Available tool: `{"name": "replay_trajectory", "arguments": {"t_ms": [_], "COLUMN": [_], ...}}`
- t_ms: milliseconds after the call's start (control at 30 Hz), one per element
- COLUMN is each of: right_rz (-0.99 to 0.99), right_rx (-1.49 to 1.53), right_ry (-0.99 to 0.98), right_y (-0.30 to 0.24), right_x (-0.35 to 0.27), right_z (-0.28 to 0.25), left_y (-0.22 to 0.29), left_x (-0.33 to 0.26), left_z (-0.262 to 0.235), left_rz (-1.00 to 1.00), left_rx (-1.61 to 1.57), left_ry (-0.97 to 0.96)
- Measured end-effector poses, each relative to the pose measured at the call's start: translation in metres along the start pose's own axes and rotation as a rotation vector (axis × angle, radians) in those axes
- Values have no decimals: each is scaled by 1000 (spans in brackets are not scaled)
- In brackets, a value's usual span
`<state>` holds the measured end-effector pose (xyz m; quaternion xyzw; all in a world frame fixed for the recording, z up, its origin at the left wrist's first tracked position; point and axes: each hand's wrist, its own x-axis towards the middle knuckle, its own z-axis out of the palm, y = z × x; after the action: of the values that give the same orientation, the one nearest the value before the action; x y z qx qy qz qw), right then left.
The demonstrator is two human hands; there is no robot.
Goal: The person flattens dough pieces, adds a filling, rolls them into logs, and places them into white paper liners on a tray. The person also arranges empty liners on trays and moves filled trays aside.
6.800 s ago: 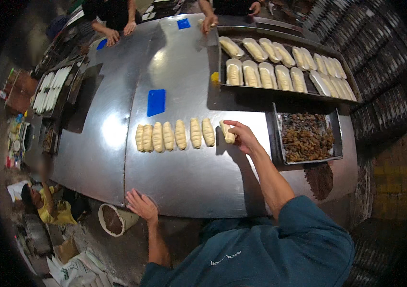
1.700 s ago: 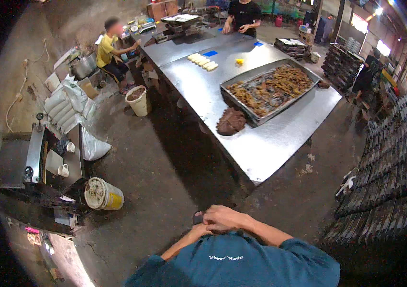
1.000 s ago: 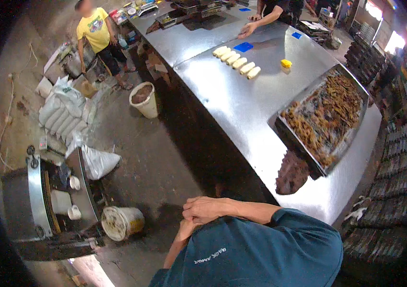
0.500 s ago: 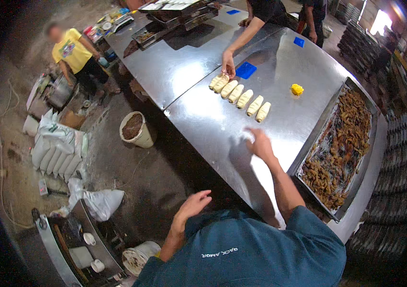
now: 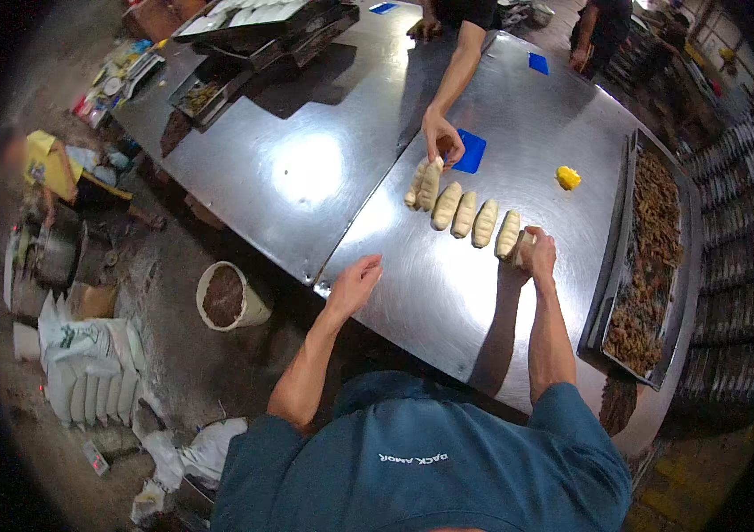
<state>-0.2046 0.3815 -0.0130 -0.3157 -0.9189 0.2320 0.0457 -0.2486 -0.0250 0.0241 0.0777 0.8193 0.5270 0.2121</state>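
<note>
Several pale, ridged dough rolls [image 5: 485,223] lie side by side in a row on the steel table. At the right end of the row my right hand [image 5: 538,255] is closed on the last dough roll, which its fingers partly hide. My left hand [image 5: 355,285] hangs open and empty over the table's near edge, fingers stretched forward. At the row's left end a co-worker's hand [image 5: 441,137] pinches the tip of a tilted dough roll [image 5: 429,183]. Beside that hand lies a flat blue scraper [image 5: 472,152].
A long metal tray [image 5: 618,230] of brown filling occupies the table's right side, near a yellow lump [image 5: 567,177]. Trays [image 5: 261,53] are stacked far left. A bucket [image 5: 255,306] of brown stuff and white sacks [image 5: 93,363] stand on the floor. Other people are around.
My right hand has moved forward and closed on the rightmost dough roll. My left hand has risen toward the table edge. The co-worker's hand has tilted up a roll. The view has shifted.
</note>
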Motion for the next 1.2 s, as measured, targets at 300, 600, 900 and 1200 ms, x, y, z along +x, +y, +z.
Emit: {"name": "replay_trajectory", "arguments": {"t_ms": [300,600,900,1200], "right_rz": [342,336,227,376], "right_rx": [1732,1769,1682,1550], "right_ry": [-230,-325,-333,-196], "right_y": [17,-6,-84,-276], "right_x": [-52,-119,-125,-156], "right_z": [-28,-19,6,111], "left_y": [31,59,39,-81], "left_x": [155,208,164,122], "left_z": [84,140,50,-183], "left_rz": [205,-81,-108,-277], "left_rx": [187,533,-541,-950], "left_ry": [31,36,-259,-443]}}
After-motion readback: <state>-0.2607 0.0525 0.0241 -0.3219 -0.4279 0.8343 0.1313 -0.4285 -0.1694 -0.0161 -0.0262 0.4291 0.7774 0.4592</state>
